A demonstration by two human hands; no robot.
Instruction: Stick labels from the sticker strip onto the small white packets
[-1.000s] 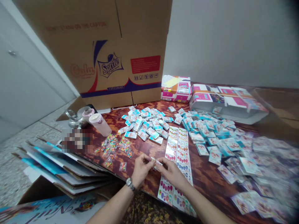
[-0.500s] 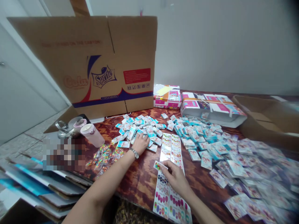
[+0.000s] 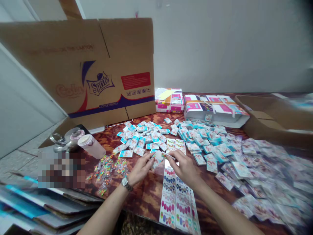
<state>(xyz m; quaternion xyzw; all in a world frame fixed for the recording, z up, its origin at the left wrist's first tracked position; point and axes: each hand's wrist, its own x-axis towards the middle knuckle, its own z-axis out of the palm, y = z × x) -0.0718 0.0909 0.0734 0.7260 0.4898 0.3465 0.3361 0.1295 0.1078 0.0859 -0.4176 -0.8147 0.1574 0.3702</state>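
Well, two grips meet over a small sticker strip

A Sprite carton (image 3: 97, 68) stands open at the back of the wooden counter (image 3: 146, 202), with a stack of flattened cardboard (image 3: 49, 204) low at the left and a shallow cardboard box (image 3: 266, 119) at the right. A wrapped pink bundle (image 3: 215, 106) and a smaller pink pack (image 3: 169, 101) sit against the wall. Blue-and-white packets (image 3: 139, 138) lie heaped on the counter and spread rightward, blurring toward the edge of the view. Two long sticker sheets (image 3: 176, 202) lie end to end in front of the person, beside clear bags of coloured bits (image 3: 110, 169) and a pink bottle (image 3: 91, 147).

Between the hands, just above the sheets, the sticker strip (image 3: 168, 156) is clenched in the right grip (image 3: 184, 166), thumb and fingers pinching it. The left grip (image 3: 140, 169), with a watch (image 3: 126, 183) on its wrist, is partly closed, its fingers on a white packet (image 3: 156, 160), though blur hides how firmly. A light pinch at the strip's edges suits a piece this thin, keeping it flat and its face clean.
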